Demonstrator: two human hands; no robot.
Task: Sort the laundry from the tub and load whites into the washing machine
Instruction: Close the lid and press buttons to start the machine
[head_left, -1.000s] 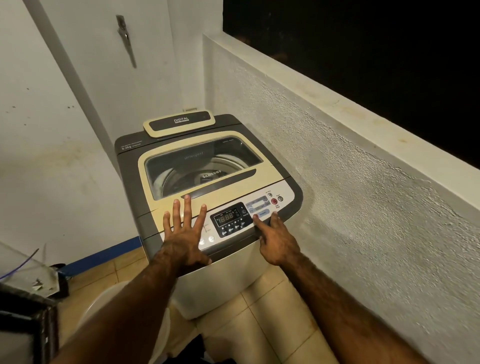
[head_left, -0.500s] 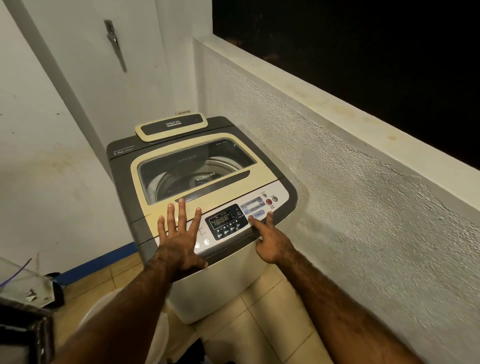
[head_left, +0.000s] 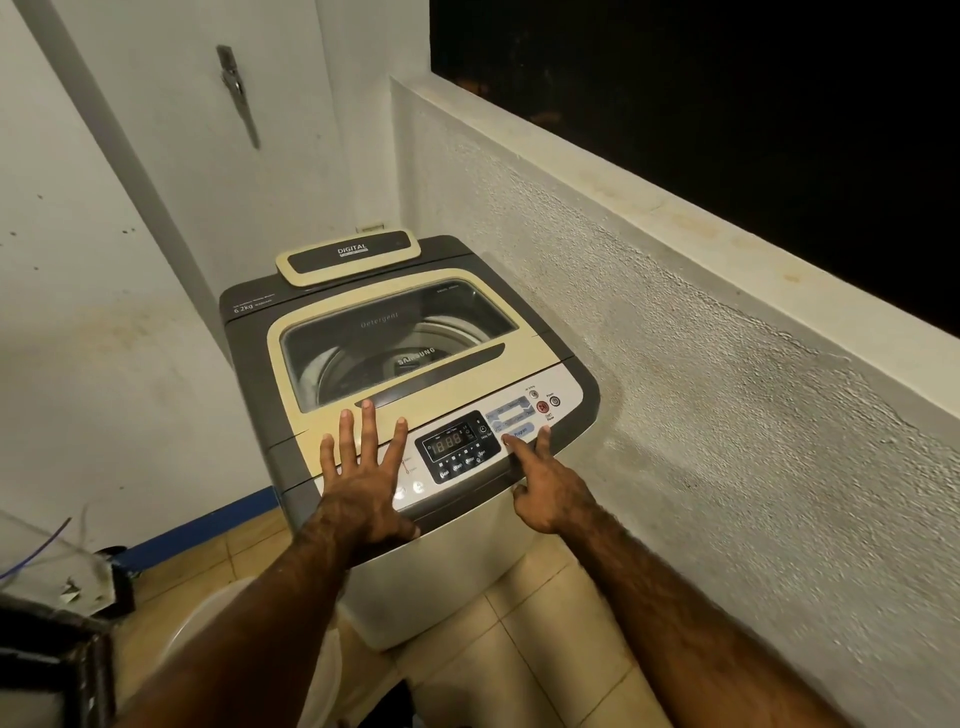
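Washer (head_left: 410, 374) with its lid (head_left: 467, 382) down, two hands on top.
The washer stands on the floor (head_left: 519, 665) in a corner, just beside a rough wall (head_left: 727, 415). The left hand (head_left: 363, 488) lies flat on the front of the top, fingers spread wide, holding nothing. The right hand (head_left: 550, 488) pokes one straight finger onto a blue button (head_left: 522, 431), other fingers tucked in.

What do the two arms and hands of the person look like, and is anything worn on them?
The left forearm and the right forearm are bare and hairy; no sleeve is in view. The left hand and the right hand wear no gloves, and no watch, bracelet or ring shows on them.
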